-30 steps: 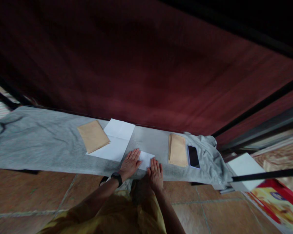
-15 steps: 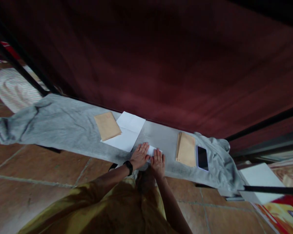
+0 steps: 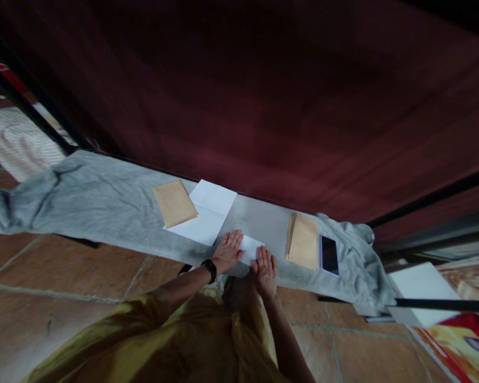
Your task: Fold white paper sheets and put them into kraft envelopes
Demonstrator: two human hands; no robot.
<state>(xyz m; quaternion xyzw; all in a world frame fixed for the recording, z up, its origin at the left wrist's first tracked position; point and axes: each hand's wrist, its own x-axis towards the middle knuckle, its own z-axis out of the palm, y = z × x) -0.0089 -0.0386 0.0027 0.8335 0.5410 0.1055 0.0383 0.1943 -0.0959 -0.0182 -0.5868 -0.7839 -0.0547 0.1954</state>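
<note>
A small folded white paper (image 3: 249, 249) lies at the front of the bench between my two hands. My left hand (image 3: 228, 252) rests flat on its left end, fingers stretched out. On the paper's right end lies my right hand (image 3: 265, 270), also flat with straight fingers. Just beyond my left hand is a larger white sheet (image 3: 209, 210) with a crease across it. A brown envelope (image 3: 174, 203), or a stack of them, overlaps that sheet's left side. Several more brown envelopes (image 3: 303, 240) sit stacked to the right of my right hand.
A phone (image 3: 329, 255) lies right of the envelope stack. Grey cloth (image 3: 104, 191) covers the narrow bench, bunched at both ends. A dark red curtain (image 3: 239, 133) hangs along the far edge. Black bars (image 3: 443, 304) stand at the sides. Below is a tiled floor (image 3: 83, 271).
My right hand has slid to the right along the folded paper, away from my left hand, baring more of it. The left hand stays nearly in place. The view has shifted slightly.
</note>
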